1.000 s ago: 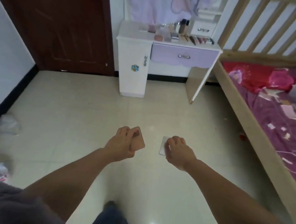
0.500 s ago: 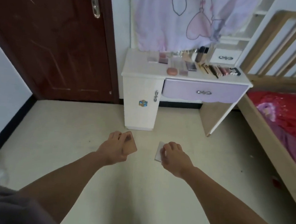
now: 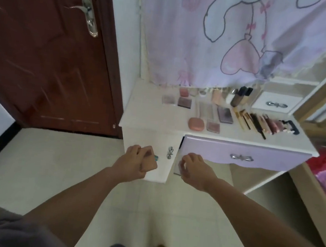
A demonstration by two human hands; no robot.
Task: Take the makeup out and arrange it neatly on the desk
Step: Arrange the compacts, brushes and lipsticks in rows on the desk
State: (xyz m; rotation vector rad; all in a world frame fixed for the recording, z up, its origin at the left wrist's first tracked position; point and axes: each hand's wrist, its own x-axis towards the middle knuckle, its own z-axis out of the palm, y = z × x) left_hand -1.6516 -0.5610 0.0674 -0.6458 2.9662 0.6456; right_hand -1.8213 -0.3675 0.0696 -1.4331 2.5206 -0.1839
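Makeup already lies in rows on the white desk at about one o'clock from the person: a row of slim tubes and pencils runs along the right side, a dark flat palette sits just left of them, and a rounded pink compact rests near the front edge with a small glittery pan just beside it. Further back, at twelve o'clock, two small square palettes sit side by side, and dark bottles stand upright near the little white drawer box. The lilac drawer under the desktop stands slightly ajar at its left end; what is inside cannot be seen. The cabinet door below the desktop's left part is closed. Both arms reach forward toward the desk front. The left hand has its fingers curled around a flat pinkish compact, mostly hidden by the hand. The right hand grips a thin pale palette, only its left edge showing past the fingers. A dark wooden door stands at ten o'clock, and a printed lilac cloth hangs over the back of the desk.
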